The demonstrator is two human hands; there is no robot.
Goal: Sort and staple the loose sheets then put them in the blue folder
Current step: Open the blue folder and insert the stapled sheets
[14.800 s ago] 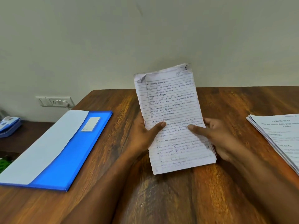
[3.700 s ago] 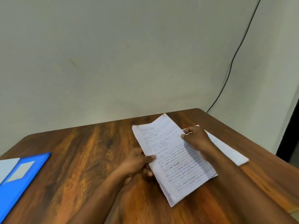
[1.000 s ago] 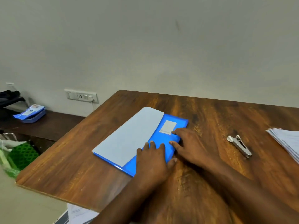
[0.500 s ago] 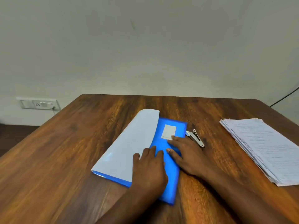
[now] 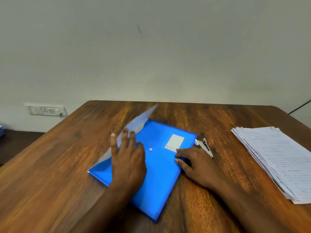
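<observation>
The blue folder [image 5: 158, 174] lies slanted on the middle of the wooden table [image 5: 50, 165]. Its translucent flap [image 5: 143, 120] stands raised along the left edge and is blurred. My left hand [image 5: 129, 162] has its fingers at the flap and its thumb on the blue cover, holding the flap up. My right hand [image 5: 196, 163] rests flat, fingers apart, on the folder's right edge just below the white label [image 5: 175, 142]. A white snap button [image 5: 150, 149] shows on the cover. The stack of handwritten sheets [image 5: 276, 157] lies at the right. A small metal stapler [image 5: 204, 147] lies beside my right hand.
A wall socket panel [image 5: 45, 110] sits on the wall left of the table. A black cable [image 5: 301, 106] runs down the wall at the far right. The table's back edge meets the plain wall, and a lower dark surface lies to the left.
The flap lay flat over the folder before; now my left hand has lifted it upright, uncovering the snap button. My right hand stays on the folder by the label.
</observation>
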